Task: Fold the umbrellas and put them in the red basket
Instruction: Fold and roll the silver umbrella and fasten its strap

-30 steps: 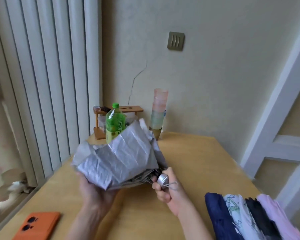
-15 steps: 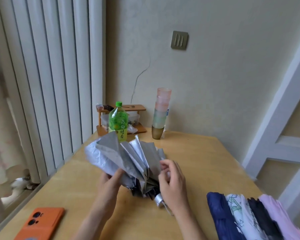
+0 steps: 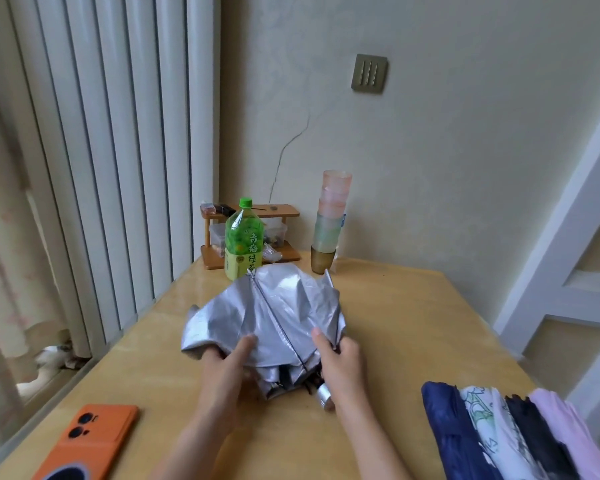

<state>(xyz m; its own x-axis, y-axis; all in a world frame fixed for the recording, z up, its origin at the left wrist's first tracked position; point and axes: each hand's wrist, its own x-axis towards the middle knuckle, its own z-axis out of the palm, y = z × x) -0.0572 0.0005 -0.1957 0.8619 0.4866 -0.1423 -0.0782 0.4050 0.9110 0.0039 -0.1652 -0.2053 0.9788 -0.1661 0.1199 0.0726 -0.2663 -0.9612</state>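
The umbrella (image 3: 274, 317) lies on the table (image 3: 413, 323) between both hands, its long axis running from the handle (image 3: 323, 398) by the right hand (image 3: 342, 365) away toward the bottle (image 3: 243, 244); the left hand (image 3: 222, 372) pinches its near edge, the right grips its right folds.

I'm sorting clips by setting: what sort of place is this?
Most likely a room in a home: a wooden table in a corner holding a green tea bottle and stacked plastic cups, vertical blinds alongside, a wall switch above.
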